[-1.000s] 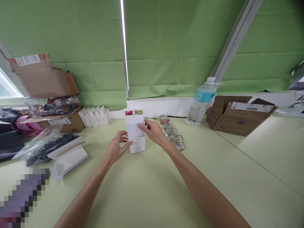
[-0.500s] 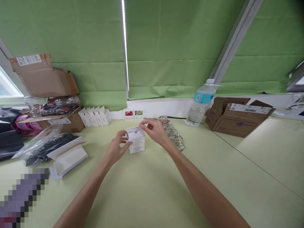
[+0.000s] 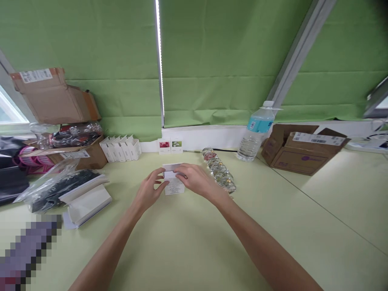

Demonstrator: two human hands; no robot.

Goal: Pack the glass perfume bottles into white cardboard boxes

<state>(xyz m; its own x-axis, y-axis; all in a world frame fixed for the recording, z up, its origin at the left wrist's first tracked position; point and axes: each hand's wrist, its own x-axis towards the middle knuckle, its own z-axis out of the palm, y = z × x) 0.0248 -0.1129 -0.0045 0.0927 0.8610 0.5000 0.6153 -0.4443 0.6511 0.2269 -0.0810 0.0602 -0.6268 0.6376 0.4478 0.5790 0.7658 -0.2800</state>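
A small white carton (image 3: pixel 175 188) with printed text stands upright on the table in front of me. My left hand (image 3: pixel 150 186) grips its left side, thumb at the front and fingers along the edge. Across its top reaches my right hand (image 3: pixel 195 178), fingers closed on the top flap and partly covering the opening. Whether anything lies inside the carton is hidden. Just right of that hand runs a row of shiny clear rounds (image 3: pixel 218 169) with coloured bits.
Several white cartons (image 3: pixel 121 148) and two picture cards (image 3: pixel 170 146) stand along the back. Flattened white cartons (image 3: pixel 89 202) and a plastic bag (image 3: pixel 57 190) lie left, near brown boxes (image 3: pixel 57 99). A water bottle (image 3: pixel 254 131) and an open cardboard box (image 3: pixel 303 151) stand right.
My right hand has come down and left from the raised flap's right corner, over the carton's top, and the flap has folded forward. My left hand holds its place.
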